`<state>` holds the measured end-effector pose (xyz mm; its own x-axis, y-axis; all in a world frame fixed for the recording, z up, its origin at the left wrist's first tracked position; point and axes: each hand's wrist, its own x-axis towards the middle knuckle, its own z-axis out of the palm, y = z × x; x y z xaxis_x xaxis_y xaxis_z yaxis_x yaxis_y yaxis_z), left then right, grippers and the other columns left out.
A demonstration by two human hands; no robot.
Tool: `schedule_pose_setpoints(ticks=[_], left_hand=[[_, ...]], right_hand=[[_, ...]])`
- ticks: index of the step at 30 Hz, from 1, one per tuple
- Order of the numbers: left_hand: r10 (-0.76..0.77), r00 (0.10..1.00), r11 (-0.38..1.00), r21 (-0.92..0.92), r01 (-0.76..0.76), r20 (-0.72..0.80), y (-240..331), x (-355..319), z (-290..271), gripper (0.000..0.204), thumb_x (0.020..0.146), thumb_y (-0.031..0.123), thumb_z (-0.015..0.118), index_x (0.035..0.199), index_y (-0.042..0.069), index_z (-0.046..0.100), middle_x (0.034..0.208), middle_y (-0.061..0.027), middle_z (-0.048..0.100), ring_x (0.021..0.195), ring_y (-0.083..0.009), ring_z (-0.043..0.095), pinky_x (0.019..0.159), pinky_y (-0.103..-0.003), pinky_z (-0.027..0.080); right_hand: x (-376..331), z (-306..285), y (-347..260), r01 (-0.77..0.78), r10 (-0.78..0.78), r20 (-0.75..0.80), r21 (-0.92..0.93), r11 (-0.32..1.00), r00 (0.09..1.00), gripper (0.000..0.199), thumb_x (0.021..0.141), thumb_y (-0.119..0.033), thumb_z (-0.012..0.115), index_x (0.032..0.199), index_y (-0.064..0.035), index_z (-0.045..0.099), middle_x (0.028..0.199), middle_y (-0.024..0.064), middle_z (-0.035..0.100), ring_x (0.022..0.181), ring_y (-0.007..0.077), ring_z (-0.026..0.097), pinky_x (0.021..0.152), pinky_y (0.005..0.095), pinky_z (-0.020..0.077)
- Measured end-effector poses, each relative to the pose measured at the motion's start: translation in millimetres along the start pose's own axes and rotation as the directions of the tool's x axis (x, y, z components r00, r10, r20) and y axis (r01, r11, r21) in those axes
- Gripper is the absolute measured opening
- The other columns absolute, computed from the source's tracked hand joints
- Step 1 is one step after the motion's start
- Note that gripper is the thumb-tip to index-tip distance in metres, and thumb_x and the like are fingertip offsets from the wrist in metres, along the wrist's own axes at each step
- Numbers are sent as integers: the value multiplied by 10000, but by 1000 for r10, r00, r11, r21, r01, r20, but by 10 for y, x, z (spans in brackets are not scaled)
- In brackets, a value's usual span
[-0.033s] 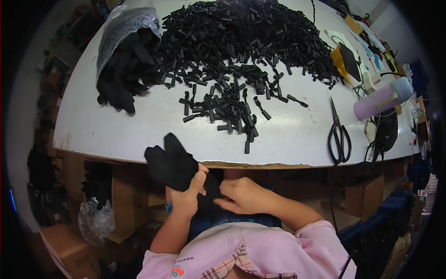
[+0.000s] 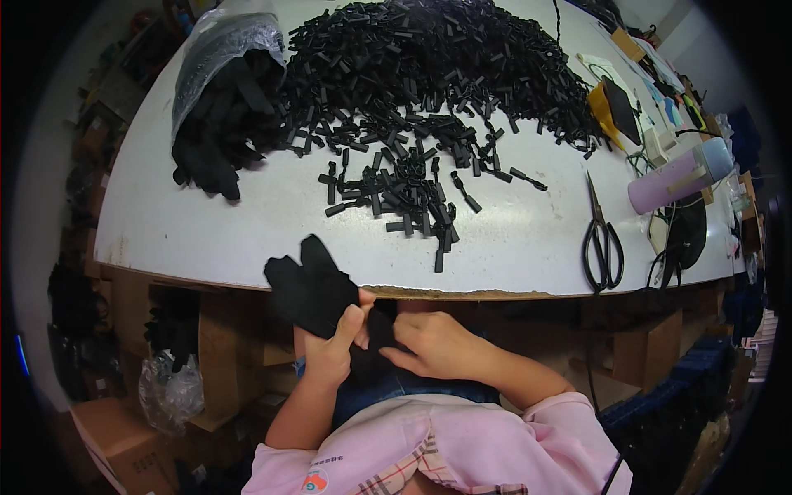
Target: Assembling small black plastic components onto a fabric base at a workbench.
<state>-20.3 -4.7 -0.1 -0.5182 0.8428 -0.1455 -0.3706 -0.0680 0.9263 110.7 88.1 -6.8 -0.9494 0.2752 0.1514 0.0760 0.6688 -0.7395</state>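
Black cloth pieces with rounded, finger-like ends (image 2: 309, 289) fan out past the table's near edge. My left hand (image 2: 337, 342) pinches them at their lower right, the thumb lying on top. Close on the right, my right hand (image 2: 429, 342) has its fingers curled at the dark narrow part of the same cloth (image 2: 380, 328), over my lap. Its fingertips are partly hidden, so what they pinch does not show clearly. Beyond both hands, small black cord pulls with rectangular ends (image 2: 412, 186) lie scattered on the white table (image 2: 223, 239).
A large heap of the black pulls (image 2: 429, 58) covers the table's back. At the left, a plastic bag (image 2: 227, 37) spills more black cloth (image 2: 223, 124). Black scissors (image 2: 602, 243), a lilac bottle (image 2: 672, 183) and cables lie at the right. Cardboard boxes (image 2: 124, 441) stand below.
The black cloth has shifted slightly to the right, turning a little with my left hand. My right hand has moved only a touch. The things on the table look the same.
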Motion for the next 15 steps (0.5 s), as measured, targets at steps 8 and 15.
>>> schedule_pose_setpoints(ticks=[8, 15], left_hand=[[-194, 955, 974, -76, 215, 226, -91, -10, -17, 260, 821, 175, 505, 963, -41, 483, 720, -96, 552, 559, -131, 508, 548, -233, 414], [-259, 937, 959, 180, 220, 234, -45, -36, 69, 246, 815, 203, 528, 946, -5, 533, 664, -8, 503, 549, -43, 448, 473, -165, 365]], right_hand=[[75, -746, -714, 651, -322, -566, 681, 335, 759, 107, 695, -11, 592, 774, 50, 554, 831, 172, 562, 666, 266, 541, 548, 310, 425], [93, -1090, -1149, 388, -12, -389, 915, 111, 921, 57, 683, 37, 616, 696, -16, 604, 689, 136, 580, 609, 200, 512, 529, 251, 413]])
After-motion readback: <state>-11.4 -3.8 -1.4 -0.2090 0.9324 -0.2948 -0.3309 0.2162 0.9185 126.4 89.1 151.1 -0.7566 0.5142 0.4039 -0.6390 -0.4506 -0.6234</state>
